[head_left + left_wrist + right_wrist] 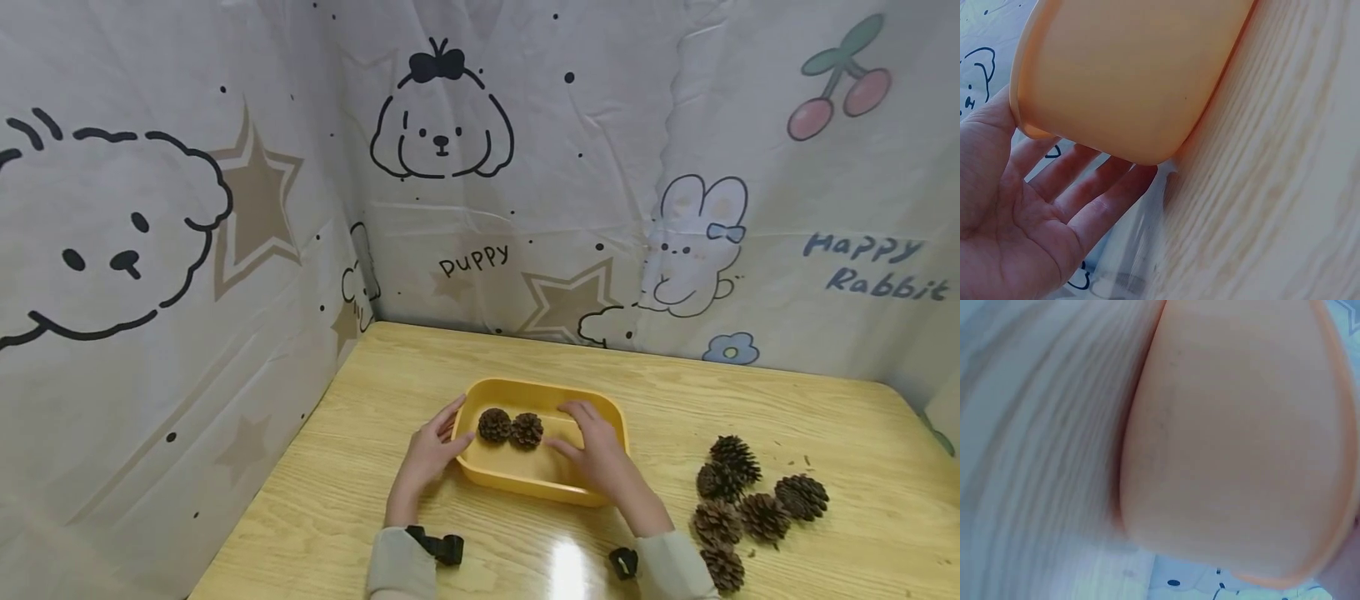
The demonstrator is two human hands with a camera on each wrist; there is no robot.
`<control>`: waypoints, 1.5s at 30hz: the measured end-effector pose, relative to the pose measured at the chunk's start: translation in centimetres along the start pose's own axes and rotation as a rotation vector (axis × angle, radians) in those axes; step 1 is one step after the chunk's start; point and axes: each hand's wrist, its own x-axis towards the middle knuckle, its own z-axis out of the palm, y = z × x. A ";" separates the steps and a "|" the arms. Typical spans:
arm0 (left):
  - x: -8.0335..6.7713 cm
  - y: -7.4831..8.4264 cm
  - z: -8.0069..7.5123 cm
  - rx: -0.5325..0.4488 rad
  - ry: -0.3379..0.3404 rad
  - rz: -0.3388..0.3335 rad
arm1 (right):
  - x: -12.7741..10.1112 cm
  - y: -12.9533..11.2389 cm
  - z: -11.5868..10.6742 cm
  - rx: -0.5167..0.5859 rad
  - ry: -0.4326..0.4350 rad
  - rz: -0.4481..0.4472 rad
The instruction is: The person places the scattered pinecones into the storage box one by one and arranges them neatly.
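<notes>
Loose pine cones (pixel 742 500) on wooden table (pixel 750 400); cartoon-print backdrop (pixel 525 167).

We see a tub (pixel 542 483) on the tabletop (pixel 420 367), nearer the front edge than the back and toward the left side. Two pine cones (pixel 511 427) lie in it side by side, touching, toward its left end. Our left hand (pixel 429 452) is at the tub's left end, our right hand (pixel 600 454) over its right end, fingers inside. A cluster of loose pine cones (pixel 742 507) lies on the tabletop right of the tub, near the front edge.
</notes>
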 end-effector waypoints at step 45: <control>0.2 0.0 0.0 -0.006 -0.005 -0.017 | -12.1 5.0 -10.9 -0.290 0.209 0.254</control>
